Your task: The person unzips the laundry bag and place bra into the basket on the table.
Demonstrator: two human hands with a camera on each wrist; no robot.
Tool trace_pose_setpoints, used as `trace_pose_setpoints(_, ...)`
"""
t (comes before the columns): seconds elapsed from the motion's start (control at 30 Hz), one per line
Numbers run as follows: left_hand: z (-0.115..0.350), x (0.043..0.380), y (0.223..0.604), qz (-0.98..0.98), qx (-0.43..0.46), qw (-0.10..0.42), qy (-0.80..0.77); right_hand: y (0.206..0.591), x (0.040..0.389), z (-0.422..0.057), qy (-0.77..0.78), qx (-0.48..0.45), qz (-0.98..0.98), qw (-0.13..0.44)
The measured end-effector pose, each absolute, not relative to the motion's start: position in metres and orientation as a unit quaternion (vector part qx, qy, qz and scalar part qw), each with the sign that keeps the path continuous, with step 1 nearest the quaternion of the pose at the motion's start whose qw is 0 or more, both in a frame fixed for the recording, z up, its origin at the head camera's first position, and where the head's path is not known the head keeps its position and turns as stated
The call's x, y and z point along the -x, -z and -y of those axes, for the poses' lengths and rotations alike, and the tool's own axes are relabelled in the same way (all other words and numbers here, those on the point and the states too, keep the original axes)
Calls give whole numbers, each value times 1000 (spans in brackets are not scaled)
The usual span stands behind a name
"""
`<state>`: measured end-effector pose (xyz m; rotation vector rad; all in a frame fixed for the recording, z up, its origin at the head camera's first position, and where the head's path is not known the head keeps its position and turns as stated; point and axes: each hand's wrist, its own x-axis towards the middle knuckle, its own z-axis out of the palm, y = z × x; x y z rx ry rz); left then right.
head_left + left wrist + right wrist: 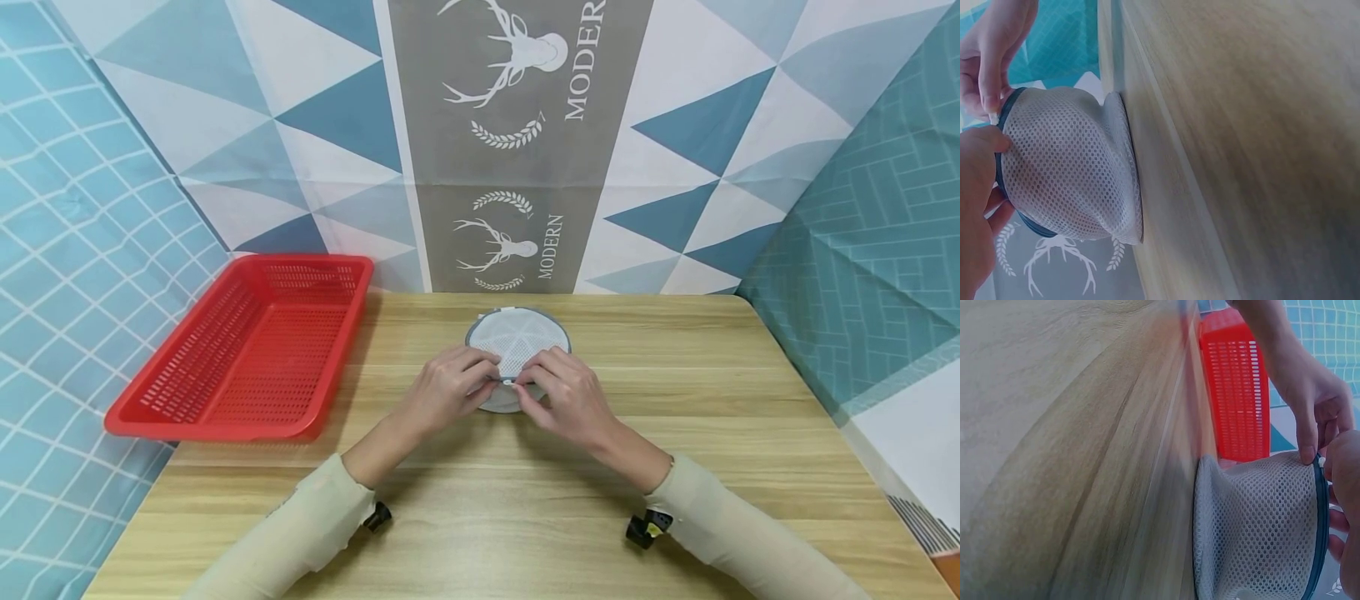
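Observation:
A round white mesh laundry bag (517,332) stands on the table, its dark zipper band (1320,537) running around the top rim. At the near side of that rim my left hand (448,385) pinches the edge between thumb and fingers. Close beside it, my right hand (572,393) pinches the small white zipper pull (994,117). Both hands nearly meet at the zipper. In the left wrist view the bag's mesh wall (1066,162) bulges and creases toward its base. Fingertips partly cover the zipper there.
A red perforated plastic basket (273,358) sits at the left of the wooden table (480,517). Behind the table rises a patterned wall covering (510,167) with deer heads and triangles. Blue tiled sheeting (67,250) borders the left side.

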<state>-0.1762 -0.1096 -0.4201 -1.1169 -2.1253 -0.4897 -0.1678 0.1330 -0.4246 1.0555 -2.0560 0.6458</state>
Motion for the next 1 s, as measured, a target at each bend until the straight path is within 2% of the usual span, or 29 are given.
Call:
trace_pose_setpoints(0.53, 115, 178, 421, 810, 440, 303, 243, 422, 167, -134, -254, -419, 793, 361)
trace_pose_setpoints(0.8, 114, 181, 422, 806, 434, 335, 225, 420, 166, -131, -246, -418, 800, 353)
trace_pose_setpoints(1.0, 114, 180, 421, 805, 440, 329, 223, 422, 167, -131, -246, -422, 796, 356)
